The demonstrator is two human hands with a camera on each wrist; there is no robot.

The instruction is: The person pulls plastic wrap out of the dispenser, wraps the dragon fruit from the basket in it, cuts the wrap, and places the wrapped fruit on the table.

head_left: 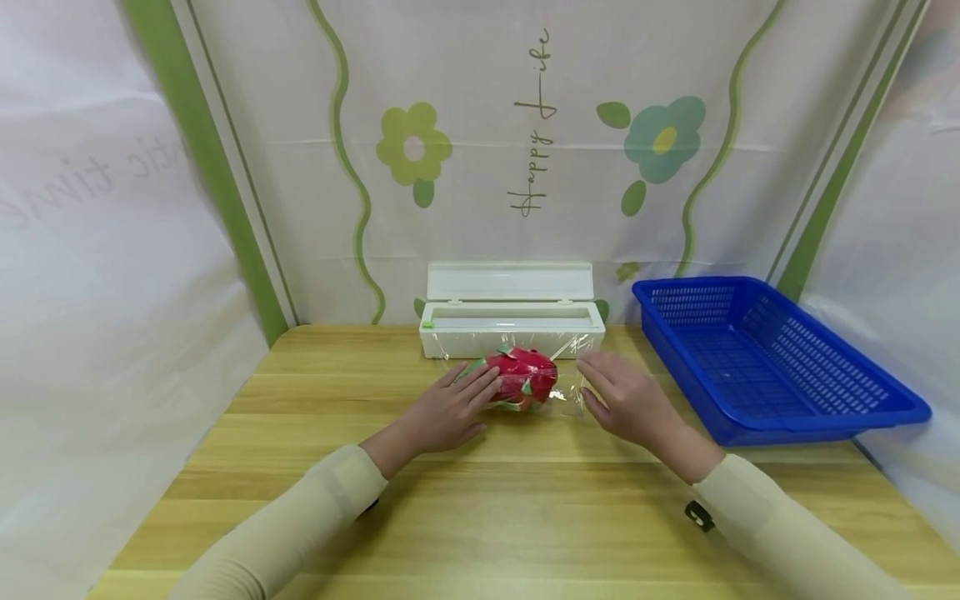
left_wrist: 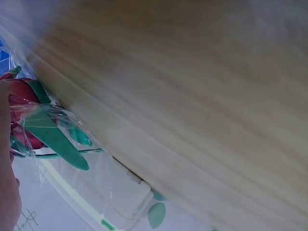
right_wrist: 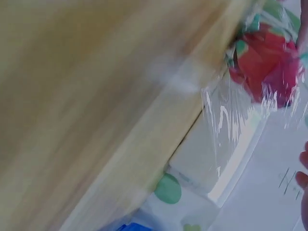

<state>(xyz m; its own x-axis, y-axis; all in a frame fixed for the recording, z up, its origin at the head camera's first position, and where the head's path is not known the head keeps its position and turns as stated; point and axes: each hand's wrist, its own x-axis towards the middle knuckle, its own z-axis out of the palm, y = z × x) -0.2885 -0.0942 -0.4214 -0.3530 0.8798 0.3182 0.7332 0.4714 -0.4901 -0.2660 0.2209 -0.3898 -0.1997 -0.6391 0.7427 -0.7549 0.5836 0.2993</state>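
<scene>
A red dragon fruit (head_left: pixel 529 375) with green scales lies on the wooden table, wrapped in clear cling film (right_wrist: pixel 226 120). My left hand (head_left: pixel 448 408) rests on its left end, fingers stretched across the fruit. Loose film sticks out from the fruit's right end. Beside that film is my right hand (head_left: pixel 626 396), its fingers loosely extended towards the fruit; in the right wrist view the fingertips (right_wrist: pixel 302 179) appear apart from the film. Just behind the fruit stands a white cling film box (head_left: pixel 442 343) with its lid (head_left: pixel 510 282) raised.
To the right, a blue plastic basket (head_left: pixel 817 423) with slotted sides sits on the table (head_left: pixel 480 517). A white curtain (head_left: pixel 480 233) with printed flowers hangs behind the table's far edge, and more white cloth is at both sides.
</scene>
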